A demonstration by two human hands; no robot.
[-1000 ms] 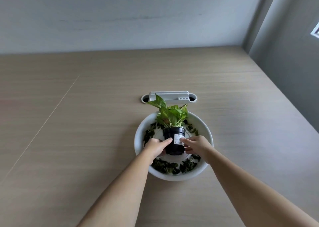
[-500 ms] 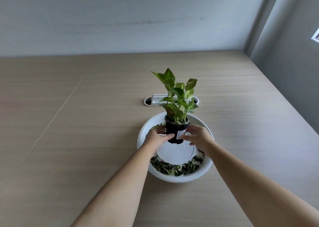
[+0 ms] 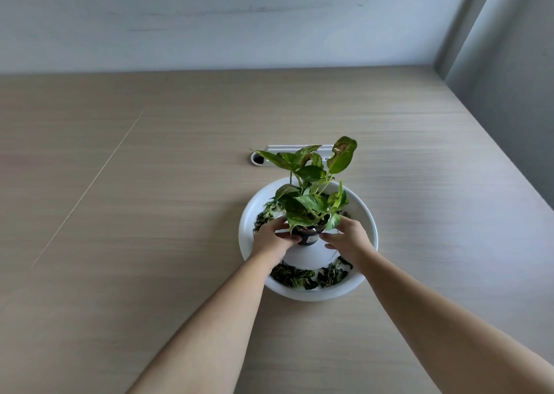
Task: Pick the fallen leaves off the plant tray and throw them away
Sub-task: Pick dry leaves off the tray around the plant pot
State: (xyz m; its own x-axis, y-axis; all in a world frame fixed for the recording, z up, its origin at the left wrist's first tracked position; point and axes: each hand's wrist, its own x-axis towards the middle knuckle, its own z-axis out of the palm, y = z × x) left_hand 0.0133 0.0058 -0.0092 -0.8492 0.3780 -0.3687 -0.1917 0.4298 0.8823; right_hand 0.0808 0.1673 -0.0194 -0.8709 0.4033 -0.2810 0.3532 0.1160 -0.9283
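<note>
A round white plant tray (image 3: 367,213) lies on the wooden table. Dark, shrivelled fallen leaves (image 3: 295,277) lie along its near rim, and more fallen leaves (image 3: 265,215) show at its left side. A small black pot (image 3: 308,237) with a green leafy plant (image 3: 311,196) is held above the tray's middle. My left hand (image 3: 274,239) grips the pot's left side and my right hand (image 3: 347,240) its right side. The pot's lower part is hidden behind my fingers.
A white cable grommet (image 3: 260,157) is set into the table just behind the tray, partly hidden by the plant. The table (image 3: 150,213) meets a pale wall at the back and a grey wall (image 3: 509,79) on the right.
Both hands have lifted the pot off the tray's floor and brought it up and toward me. The bare white middle of the tray now shows.
</note>
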